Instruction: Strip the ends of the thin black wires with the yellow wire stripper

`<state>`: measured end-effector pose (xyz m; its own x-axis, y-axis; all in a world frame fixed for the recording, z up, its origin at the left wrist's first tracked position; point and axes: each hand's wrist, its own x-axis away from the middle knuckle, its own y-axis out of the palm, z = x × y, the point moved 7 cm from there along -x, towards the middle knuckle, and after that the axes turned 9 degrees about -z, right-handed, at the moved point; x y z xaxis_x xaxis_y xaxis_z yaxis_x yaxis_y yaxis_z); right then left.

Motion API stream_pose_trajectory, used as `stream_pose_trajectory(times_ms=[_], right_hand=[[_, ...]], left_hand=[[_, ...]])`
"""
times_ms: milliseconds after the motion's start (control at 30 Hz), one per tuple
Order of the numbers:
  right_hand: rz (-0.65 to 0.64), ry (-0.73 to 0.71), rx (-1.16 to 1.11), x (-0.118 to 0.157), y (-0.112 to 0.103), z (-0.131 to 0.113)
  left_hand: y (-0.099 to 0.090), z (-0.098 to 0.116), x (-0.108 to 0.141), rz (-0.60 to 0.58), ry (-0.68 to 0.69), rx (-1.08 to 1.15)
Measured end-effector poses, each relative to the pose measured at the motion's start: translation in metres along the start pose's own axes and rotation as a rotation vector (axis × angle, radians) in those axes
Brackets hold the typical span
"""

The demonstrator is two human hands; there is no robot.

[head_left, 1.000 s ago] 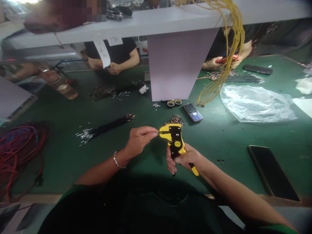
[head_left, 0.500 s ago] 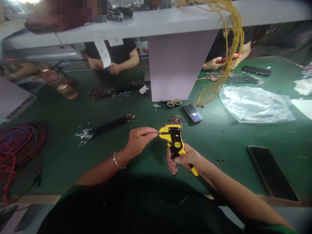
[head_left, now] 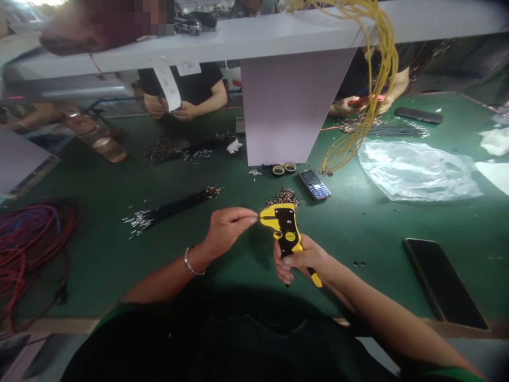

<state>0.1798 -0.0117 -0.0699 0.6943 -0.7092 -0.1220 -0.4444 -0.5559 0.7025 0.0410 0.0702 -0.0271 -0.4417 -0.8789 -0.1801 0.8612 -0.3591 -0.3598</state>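
Observation:
A yellow and black wire stripper (head_left: 290, 231) is held in my right hand (head_left: 304, 257), its jaws pointing left. The fingers of my left hand (head_left: 226, 228) are pinched at the tip of those jaws, on a thin dark wire (head_left: 259, 217) that barely shows. Just beyond the tool lies a heap of small copper-ended pieces (head_left: 283, 196). To the left, a bundle of black wires (head_left: 173, 207) with pale ends at one side and copper ends at the other rests on the green table (head_left: 358, 228).
Red cables (head_left: 35, 254) coil at left. A keypad phone (head_left: 315, 184), tape rolls (head_left: 284, 169), hanging yellow cables (head_left: 382, 69), a plastic bag (head_left: 421, 170) and a large phone (head_left: 443, 284) surround the work. Other people's hands work beyond the divider (head_left: 290, 106).
My hands and the wire stripper have hardly moved; the fingers of my right hand shifted slightly on the handles. Across the table, the other people's hands moved a little.

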Motion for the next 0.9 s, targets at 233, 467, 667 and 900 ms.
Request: stream_pose_trajectory(times_ms=[233, 467, 667, 900], right_hand=[[0.025, 0.017, 0.017, 0.0, -0.003, 0.002], [0.064, 0.018, 0.033, 0.001, -0.006, 0.004], [0.101, 0.012, 0.013, 0.0, -0.012, 0.008], [0.138, 0.003, 0.009, -0.001, -0.018, 0.012]], left_hand=[[-0.001, 0.005, -0.001, 0.009, 0.057, -0.071], [-0.001, 0.001, -0.003, 0.003, 0.041, -0.08], [0.001, -0.004, -0.005, -0.006, 0.022, -0.077], [0.001, -0.008, -0.009, -0.008, 0.009, -0.088]])
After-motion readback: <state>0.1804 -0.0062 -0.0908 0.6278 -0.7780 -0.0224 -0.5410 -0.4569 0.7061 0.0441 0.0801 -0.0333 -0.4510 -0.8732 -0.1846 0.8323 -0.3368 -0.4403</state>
